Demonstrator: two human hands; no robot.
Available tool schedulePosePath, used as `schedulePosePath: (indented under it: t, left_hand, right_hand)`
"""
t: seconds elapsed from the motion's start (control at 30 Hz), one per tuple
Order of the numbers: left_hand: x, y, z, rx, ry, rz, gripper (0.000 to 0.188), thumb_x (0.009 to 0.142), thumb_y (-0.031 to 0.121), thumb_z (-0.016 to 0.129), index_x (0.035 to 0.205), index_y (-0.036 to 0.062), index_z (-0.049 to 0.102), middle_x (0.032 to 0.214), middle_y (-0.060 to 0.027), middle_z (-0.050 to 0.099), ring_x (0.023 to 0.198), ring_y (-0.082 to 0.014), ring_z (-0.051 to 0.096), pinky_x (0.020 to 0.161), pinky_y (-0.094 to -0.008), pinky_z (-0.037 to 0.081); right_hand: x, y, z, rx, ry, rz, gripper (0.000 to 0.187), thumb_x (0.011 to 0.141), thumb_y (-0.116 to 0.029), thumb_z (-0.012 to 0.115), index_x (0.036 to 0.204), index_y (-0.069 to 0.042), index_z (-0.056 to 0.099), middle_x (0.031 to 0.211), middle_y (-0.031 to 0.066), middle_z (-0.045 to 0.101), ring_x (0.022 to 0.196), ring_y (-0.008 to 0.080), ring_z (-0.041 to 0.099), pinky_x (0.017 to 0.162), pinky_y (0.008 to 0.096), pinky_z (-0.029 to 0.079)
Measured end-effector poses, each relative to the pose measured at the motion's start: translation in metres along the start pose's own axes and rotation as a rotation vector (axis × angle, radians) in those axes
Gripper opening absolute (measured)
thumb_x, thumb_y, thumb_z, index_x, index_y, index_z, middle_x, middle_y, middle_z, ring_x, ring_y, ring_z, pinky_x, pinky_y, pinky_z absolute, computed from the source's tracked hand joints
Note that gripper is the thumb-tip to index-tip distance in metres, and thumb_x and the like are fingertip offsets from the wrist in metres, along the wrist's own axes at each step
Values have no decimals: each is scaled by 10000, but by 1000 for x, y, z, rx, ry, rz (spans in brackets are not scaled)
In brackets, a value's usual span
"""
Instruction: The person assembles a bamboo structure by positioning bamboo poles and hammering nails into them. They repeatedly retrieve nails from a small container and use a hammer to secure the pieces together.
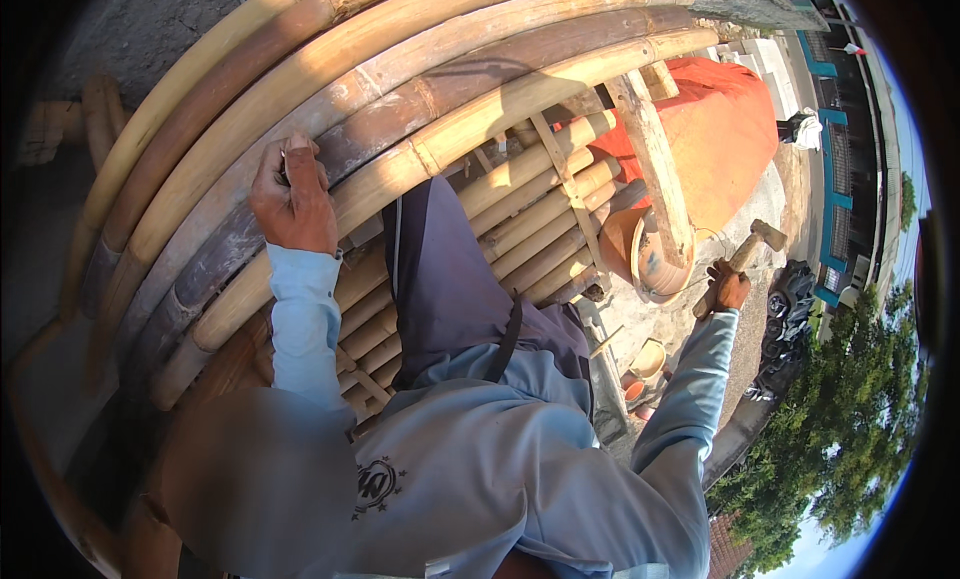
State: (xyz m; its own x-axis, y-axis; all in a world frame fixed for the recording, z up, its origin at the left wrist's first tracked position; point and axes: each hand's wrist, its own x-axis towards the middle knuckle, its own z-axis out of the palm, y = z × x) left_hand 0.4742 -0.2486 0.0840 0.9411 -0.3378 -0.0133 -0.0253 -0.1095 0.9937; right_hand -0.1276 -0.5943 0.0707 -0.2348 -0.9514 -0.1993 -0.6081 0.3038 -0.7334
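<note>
My left hand [295,194] rests over a row of long bamboo poles [420,99], at the poles nearest me. Its fingers are curled with the thumb pressed in. Whatever small thing they pinch is too small to make out. Held out to the right, my right hand [729,285] is wrapped round the handle of a hammer [768,235], whose head points up and away from the poles. The hammer is well apart from the left hand.
Below the large poles lies a rack of thinner bamboo [530,229]. An upright wooden post [652,159] stands beside an orange bucket [660,274] and an orange tarp [730,129]. Small pots [648,359] sit on the ground. A building [835,179] and trees [830,429] are farther right.
</note>
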Motion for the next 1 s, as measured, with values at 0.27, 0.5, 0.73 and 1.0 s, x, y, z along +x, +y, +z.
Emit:
schedulePosePath:
  t: [0.27,0.5,0.73,1.0]
  left_hand:
    - [-4,11,-9,36,-74,-79,369,1065,320,499,896,5,589,642,-17,491,581,-101,447,547,-287,372]
    - [-4,14,-7,122,-76,-39,329,1054,285,518,925,-3,612,632,-45,530,579,-111,490,561,-297,411]
    - [-2,12,-10,169,-86,-42,319,1048,270,513,939,-8,626,701,-119,575,652,-198,554,647,-361,472]
    - [-1,11,-8,229,-20,160,276,1038,242,537,951,-11,606,656,-96,548,622,-128,504,611,-329,454]
  right_hand:
    - [19,-2,26,-520,169,-193,435,829,-302,718,966,106,649,832,260,696,762,348,677,702,440,509]
    - [20,-35,39,-769,315,-348,435,898,-327,673,1062,68,589,946,296,696,971,467,659,858,496,497]
    - [29,-68,95,-754,212,-244,506,916,-383,648,1202,22,551,1031,255,715,1018,448,669,892,512,496]
    - [11,-58,121,-889,85,-371,510,976,-343,613,1299,40,516,1147,263,684,1065,430,658,916,499,495]
